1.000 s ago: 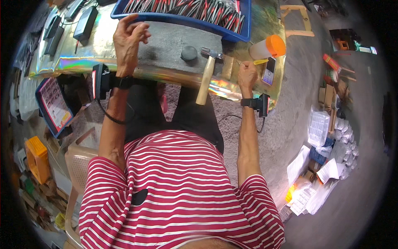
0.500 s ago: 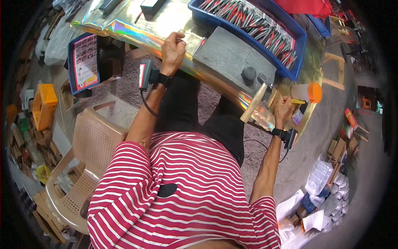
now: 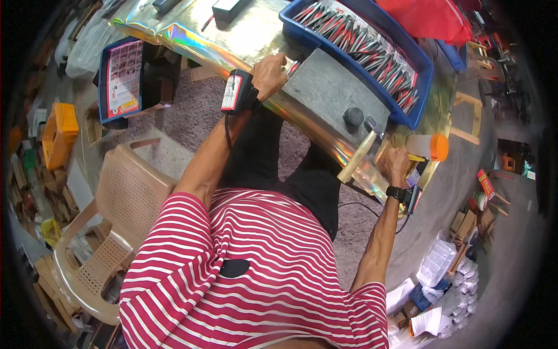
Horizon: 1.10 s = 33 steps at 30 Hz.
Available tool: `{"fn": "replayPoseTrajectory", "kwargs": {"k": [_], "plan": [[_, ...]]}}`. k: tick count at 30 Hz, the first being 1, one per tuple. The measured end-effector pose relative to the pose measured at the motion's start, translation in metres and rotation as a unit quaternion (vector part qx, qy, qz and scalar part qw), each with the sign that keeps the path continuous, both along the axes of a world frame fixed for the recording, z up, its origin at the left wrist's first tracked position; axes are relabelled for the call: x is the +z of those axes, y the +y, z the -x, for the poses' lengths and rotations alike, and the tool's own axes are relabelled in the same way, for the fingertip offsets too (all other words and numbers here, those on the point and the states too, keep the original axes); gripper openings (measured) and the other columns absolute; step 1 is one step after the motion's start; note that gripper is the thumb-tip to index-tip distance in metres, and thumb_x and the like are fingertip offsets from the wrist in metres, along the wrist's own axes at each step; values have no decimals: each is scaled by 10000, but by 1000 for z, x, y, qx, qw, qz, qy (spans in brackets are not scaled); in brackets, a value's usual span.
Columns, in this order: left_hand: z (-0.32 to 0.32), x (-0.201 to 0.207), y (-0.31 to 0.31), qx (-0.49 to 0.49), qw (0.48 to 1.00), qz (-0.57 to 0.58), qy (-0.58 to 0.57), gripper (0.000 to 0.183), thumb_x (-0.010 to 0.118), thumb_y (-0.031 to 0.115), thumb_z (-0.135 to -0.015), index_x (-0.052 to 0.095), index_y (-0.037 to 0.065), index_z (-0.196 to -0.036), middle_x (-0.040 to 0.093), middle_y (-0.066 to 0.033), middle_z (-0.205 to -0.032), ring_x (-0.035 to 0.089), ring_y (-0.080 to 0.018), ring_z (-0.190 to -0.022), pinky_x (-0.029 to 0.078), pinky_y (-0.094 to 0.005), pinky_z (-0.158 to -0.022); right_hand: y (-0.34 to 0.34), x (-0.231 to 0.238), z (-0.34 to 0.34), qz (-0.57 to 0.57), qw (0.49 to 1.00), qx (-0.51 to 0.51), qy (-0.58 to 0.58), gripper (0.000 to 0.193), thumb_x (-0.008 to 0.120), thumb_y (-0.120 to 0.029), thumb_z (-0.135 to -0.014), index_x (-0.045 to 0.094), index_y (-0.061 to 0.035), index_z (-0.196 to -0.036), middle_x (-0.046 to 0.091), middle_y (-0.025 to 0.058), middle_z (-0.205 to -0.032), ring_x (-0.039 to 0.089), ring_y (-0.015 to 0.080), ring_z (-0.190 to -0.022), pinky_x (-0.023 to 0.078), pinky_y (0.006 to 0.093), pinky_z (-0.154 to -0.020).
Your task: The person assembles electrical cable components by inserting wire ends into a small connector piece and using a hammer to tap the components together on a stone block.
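My left hand [image 3: 269, 75] has its fingers curled at the left end of a grey metal block [image 3: 331, 90]. Right beside the fingertips is a small red and silver piece [image 3: 293, 68], too small to name; whatever lies inside the fingers is hidden. My right hand [image 3: 397, 161] is closed and rests at the right end of the table, by a yellow object [image 3: 416, 157] and a clear jar with an orange lid [image 3: 439, 148]. What it holds cannot be made out. Between the hands lie a hammer with a pale wooden handle [image 3: 357, 156] and a black round knob-like piece [image 3: 353, 117] on the block.
Behind the block stands a blue tray [image 3: 421, 96] filled with red and black tools, pliers-like in shape. A red cloth or bag [image 3: 427, 20] lies beyond it. A black box [image 3: 229, 9] sits at the back left. The table [image 3: 197, 43] is covered in shiny gold film. A beige plastic chair [image 3: 133, 183] stands at left.
My left hand has moved right, up to the end of the grey block and the small red piece, and its wrist has turned. The right hand has hardly moved. The view has shifted slightly.
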<state>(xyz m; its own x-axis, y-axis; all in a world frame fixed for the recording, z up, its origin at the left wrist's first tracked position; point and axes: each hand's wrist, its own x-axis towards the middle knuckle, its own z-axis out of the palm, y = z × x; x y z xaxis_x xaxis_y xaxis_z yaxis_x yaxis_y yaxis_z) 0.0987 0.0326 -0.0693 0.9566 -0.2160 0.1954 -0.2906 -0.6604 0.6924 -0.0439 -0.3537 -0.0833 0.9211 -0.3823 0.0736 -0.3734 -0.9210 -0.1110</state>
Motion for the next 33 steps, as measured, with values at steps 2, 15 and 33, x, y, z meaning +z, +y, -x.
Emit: {"fn": "replayPoseTrajectory", "kwargs": {"k": [2, 15, 33], "plan": [[-3, 3, 1, -21, 998, -57, 8, 297, 558, 155, -660, 493, 19, -916, 567, -152, -777, 554, -287, -690, 434, -384, -622, 2, 4, -2, -27, 1000, 1, 13, 258, 472, -216, -728, 482, 32, -657, 542, 191, -610, 549, 309, -564, 444, 389, -557], [-4, 1, -6, 45, 992, -116, 13, 151, 439, 111, -764, 444, 21, -885, 525, -245, -836, 552, -401, -729, 454, -461, -604, -4, -7, 22, -255, 954, -83, -136, 193, 478, -114, -742, 429, 7, -600, 418, 38, -518, 433, 116, -446, 409, 250, -360], [-18, -3, 7, 13, 995, -93, 36, 239, 467, 59, -656, 531, 14, -881, 574, -211, -834, 536, -368, -809, 407, -419, -703, 8, -8, 39, -414, 854, -139, -282, 110, 541, -72, -712, 470, 12, -710, 451, 36, -625, 451, 97, -431, 400, 219, -358]]}}
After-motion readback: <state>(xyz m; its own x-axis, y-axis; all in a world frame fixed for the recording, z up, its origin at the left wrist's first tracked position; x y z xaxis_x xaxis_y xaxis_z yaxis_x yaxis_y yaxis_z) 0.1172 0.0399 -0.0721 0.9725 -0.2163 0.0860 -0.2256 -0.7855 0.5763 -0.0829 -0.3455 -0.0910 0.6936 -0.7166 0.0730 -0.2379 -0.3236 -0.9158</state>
